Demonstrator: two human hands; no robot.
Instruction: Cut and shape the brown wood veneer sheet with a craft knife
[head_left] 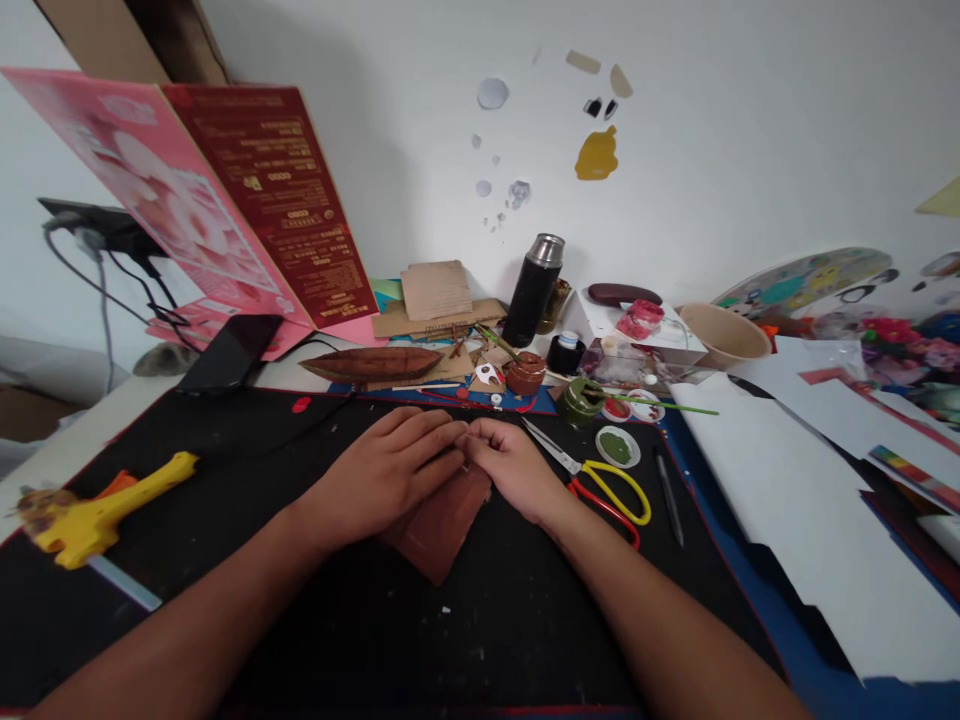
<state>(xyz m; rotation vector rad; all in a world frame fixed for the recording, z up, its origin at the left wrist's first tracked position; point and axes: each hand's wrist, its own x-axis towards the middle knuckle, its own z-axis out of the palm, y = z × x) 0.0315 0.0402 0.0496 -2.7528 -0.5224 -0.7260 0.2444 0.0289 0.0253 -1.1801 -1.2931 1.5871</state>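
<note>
A flat reddish-brown painted sheet (444, 530) lies at an angle on the black mat, its upper part covered by my hands. My left hand (390, 465) reaches over it from the left, back of the hand up, fingers close together and bent slightly over the sheet; its thumb is hidden. My right hand (514, 465) pinches at the sheet's upper right edge, thumb and fingertips meeting those of the left hand. Whether a small piece sits between the fingertips cannot be made out. Scissors (592, 480) with yellow and red handles lie open just right of my right hand.
On the left lies a yellow glue gun (112, 515), with a phone (231, 355) behind it. A brown boat-shaped piece (375, 366), paint jars (526, 374) and a black flask (533, 295) stand along the back. Right are a green paint lid (618, 447), a pen (670, 495) and white sheets (795, 530).
</note>
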